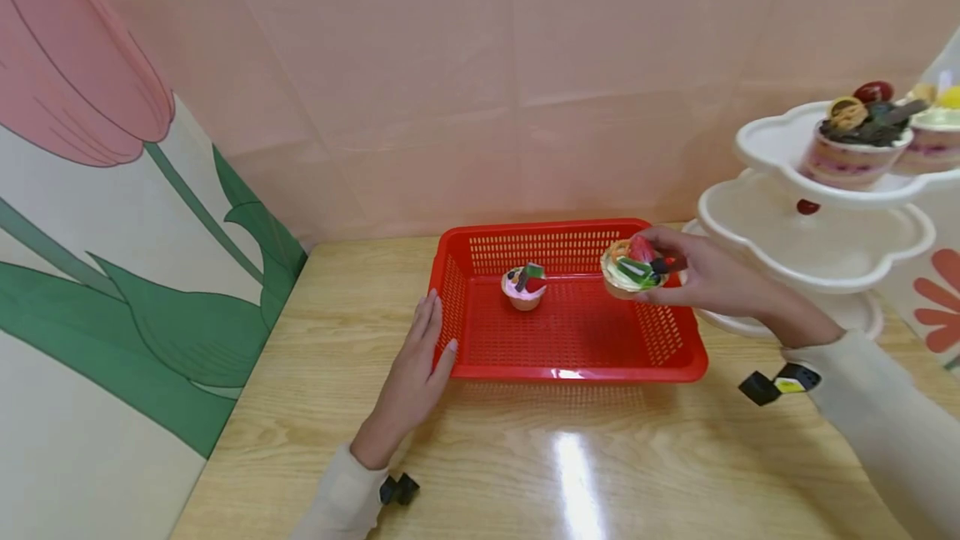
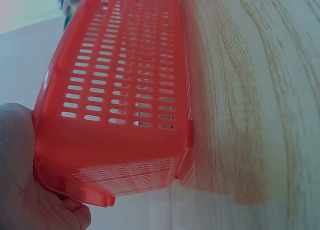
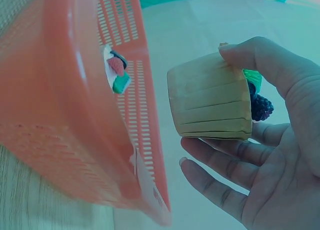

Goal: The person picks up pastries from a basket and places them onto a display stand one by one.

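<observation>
A red plastic basket (image 1: 570, 373) with slotted walls stands on the wooden table. My left hand (image 1: 412, 365) is at its near left corner, the fingers along the outside and the thumb over the rim. In the left wrist view, fingertips (image 2: 80, 215) show below the rim. With my right hand (image 1: 697, 269) I hold a cupcake (image 1: 626, 273) above the basket's right side, tilted, its wrapper (image 3: 210, 100) between thumb and fingers. Cream, a berry and green pieces top it. A smaller-looking cupcake (image 1: 525, 288) with pinkish cream stands upright inside the basket, left of the middle.
On the right stands a white tiered stand (image 1: 757, 227) with scalloped plates. Its top plate bears a dessert cup (image 1: 858, 148) with dark topping and another cup (image 1: 933, 127) partly cut off. A pink backdrop (image 1: 450, 90) and tulip-printed panel (image 1: 150, 290) border the table (image 1: 487, 457).
</observation>
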Motion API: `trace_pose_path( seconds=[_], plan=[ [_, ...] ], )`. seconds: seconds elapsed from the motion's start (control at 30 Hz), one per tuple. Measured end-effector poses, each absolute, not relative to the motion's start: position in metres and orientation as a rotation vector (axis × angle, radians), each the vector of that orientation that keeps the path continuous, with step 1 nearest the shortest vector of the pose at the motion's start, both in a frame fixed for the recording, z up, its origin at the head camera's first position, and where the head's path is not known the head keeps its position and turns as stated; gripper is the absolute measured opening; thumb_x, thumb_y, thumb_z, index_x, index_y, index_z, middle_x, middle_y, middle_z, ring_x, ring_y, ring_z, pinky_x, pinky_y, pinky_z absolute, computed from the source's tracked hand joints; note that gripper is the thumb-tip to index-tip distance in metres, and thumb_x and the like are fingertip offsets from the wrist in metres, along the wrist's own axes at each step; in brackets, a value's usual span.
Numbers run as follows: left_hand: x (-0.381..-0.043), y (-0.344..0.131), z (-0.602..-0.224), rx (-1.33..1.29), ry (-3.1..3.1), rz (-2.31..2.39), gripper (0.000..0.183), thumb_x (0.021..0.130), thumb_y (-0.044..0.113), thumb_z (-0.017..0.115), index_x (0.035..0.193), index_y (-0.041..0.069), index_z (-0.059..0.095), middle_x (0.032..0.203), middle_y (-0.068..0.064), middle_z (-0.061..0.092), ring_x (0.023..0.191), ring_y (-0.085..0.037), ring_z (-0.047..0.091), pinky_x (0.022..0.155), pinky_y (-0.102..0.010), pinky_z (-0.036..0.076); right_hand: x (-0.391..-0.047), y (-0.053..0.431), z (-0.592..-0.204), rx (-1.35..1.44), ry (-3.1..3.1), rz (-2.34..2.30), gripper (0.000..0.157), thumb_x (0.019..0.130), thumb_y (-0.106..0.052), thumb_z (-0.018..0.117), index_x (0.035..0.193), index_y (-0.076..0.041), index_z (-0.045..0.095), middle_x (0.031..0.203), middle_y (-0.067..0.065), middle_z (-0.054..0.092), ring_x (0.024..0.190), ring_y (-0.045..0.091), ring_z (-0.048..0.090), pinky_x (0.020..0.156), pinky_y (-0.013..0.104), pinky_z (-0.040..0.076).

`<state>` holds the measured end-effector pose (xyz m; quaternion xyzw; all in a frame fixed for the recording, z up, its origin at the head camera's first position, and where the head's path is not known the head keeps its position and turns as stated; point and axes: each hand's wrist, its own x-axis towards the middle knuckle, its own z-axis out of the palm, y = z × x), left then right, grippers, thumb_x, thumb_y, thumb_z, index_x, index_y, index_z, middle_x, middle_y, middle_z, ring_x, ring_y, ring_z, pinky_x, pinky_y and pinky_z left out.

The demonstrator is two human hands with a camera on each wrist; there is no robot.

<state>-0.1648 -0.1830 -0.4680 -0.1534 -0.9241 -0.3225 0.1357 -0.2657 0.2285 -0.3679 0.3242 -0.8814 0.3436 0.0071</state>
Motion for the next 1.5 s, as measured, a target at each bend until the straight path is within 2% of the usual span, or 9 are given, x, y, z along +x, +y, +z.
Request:
trace_pose_path(
  seconds=[0.17, 0.3, 0.47, 0.57, 0.8, 1.07, 1.27, 1.5],
  plan=[
    [-0.165, -0.184, -0.468, -0.445, -2.672, -0.924, 0.065, 0.109, 0.034, 0.045, 0.16, 0.002, 0.021, 0.17, -0.008, 0.013, 0.156, -0.023, 0.012, 0.119, -0.049, 0.026, -0.263, 0.237, -0.37, 0.954, -2.737, 1.121, 0.063, 0.077, -0.015, 0.09, 0.131, -0.006, 0.059, 0.11, 0.003, 0.066, 0.092, 0.006, 0.064, 0.078, 0.019, 0.052],
    [-0.165, -0.184, -0.468, -0.449, -2.664, -0.923, 0.064, 0.109, 0.029, 0.048, 0.16, 0.001, 0.022, 0.17, -0.009, 0.014, 0.155, -0.024, 0.013, 0.118, -0.05, 0.026, -0.262, 0.244, -0.372, 0.903, -2.718, 1.141, 0.063, 0.076, -0.013, 0.09, 0.131, -0.007, 0.06, 0.113, 0.004, 0.065, 0.096, 0.004, 0.062, 0.078, 0.014, 0.05],
    [-0.165, -0.183, -0.468, -0.451, -2.662, -0.918, 0.066, 0.107, 0.023, 0.053, 0.16, 0.0, 0.021, 0.17, -0.01, 0.013, 0.155, -0.027, 0.014, 0.118, -0.051, 0.027, -0.258, 0.257, -0.373, 0.82, -2.702, 1.142, 0.059, 0.073, -0.012, 0.092, 0.124, -0.011, 0.063, 0.109, 0.002, 0.067, 0.097, 0.002, 0.061, 0.079, 0.01, 0.048],
    [-0.164, -0.182, -0.467, -0.451, -2.663, -0.921, 0.066, 0.108, 0.027, 0.05, 0.16, 0.001, 0.021, 0.17, -0.009, 0.013, 0.155, -0.027, 0.014, 0.118, -0.05, 0.027, -0.254, 0.267, -0.374, 0.776, -2.7, 1.115, 0.059, 0.072, -0.012, 0.093, 0.123, -0.011, 0.064, 0.106, 0.0, 0.067, 0.095, 0.0, 0.061, 0.079, 0.008, 0.047],
    [-0.164, -0.182, -0.467, -0.452, -2.669, -0.913, 0.067, 0.109, 0.039, 0.043, 0.16, 0.001, 0.021, 0.17, -0.009, 0.012, 0.155, -0.026, 0.013, 0.118, -0.05, 0.027, -0.248, 0.291, -0.378, 0.704, -2.682, 1.129, 0.062, 0.07, -0.007, 0.093, 0.125, -0.007, 0.063, 0.101, -0.007, 0.067, 0.089, -0.001, 0.061, 0.076, 0.006, 0.045],
    [-0.164, -0.182, -0.466, -0.449, -2.671, -0.918, 0.066, 0.109, 0.037, 0.044, 0.16, 0.001, 0.022, 0.17, -0.009, 0.013, 0.155, -0.025, 0.013, 0.118, -0.051, 0.028, -0.246, 0.319, -0.38, 0.585, -2.656, 1.113, 0.062, 0.069, -0.002, 0.092, 0.124, -0.004, 0.063, 0.102, -0.02, 0.063, 0.091, -0.01, 0.057, 0.076, 0.003, 0.043],
    [-0.164, -0.181, -0.465, -0.447, -2.682, -0.922, 0.065, 0.11, 0.036, 0.044, 0.16, 0.001, 0.022, 0.17, -0.008, 0.013, 0.156, -0.023, 0.012, 0.118, -0.049, 0.026, -0.241, 0.336, -0.379, 0.481, -2.673, 1.079, 0.061, 0.072, -0.006, 0.091, 0.124, -0.001, 0.061, 0.098, -0.03, 0.06, 0.082, -0.012, 0.058, 0.071, 0.003, 0.044],
    [-0.164, -0.182, -0.467, -0.432, -2.686, -0.914, 0.065, 0.108, 0.029, 0.049, 0.161, 0.003, 0.021, 0.17, -0.007, 0.012, 0.156, -0.021, 0.01, 0.119, -0.049, 0.026, -0.24, 0.348, -0.379, 0.457, -2.648, 1.087, 0.058, 0.071, 0.0, 0.09, 0.12, 0.001, 0.06, 0.095, -0.031, 0.06, 0.078, -0.012, 0.059, 0.069, 0.003, 0.044]
  ],
)
